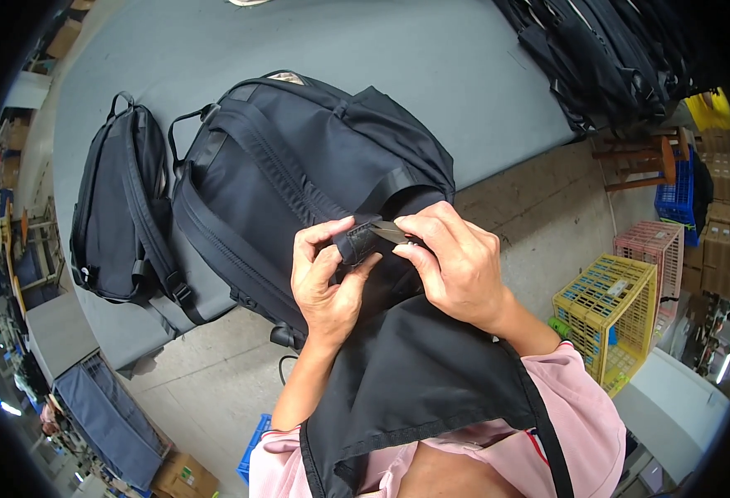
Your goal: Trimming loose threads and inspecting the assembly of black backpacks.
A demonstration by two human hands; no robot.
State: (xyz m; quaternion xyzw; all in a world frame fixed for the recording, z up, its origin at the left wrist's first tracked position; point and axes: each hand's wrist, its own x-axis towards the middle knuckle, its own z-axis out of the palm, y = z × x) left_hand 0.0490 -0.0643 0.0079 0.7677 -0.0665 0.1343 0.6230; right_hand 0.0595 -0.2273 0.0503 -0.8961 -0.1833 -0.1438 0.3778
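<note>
A large black backpack [240, 158] lies on the grey table with its shoulder straps facing up. My left hand [329, 274] pinches a folded, stitched end of a black strap [357, 241] at the pack's near side. Between the fingers of my right hand [456, 261] is a small metal tool, which looks like thread snips [391, 232]; its blades touch or nearly touch the strap end. The rest of the tool is hidden in my palm. A loop of black webbing [387, 189] rises from the pack just beyond my hands.
A smaller black backpack [124, 207] lies left on the grey table [431, 50]. More black bags [589, 58] are piled at the far right. Yellow [605, 286] and pink [659, 245] plastic crates stand on the floor to the right, near a wooden stool [659, 162].
</note>
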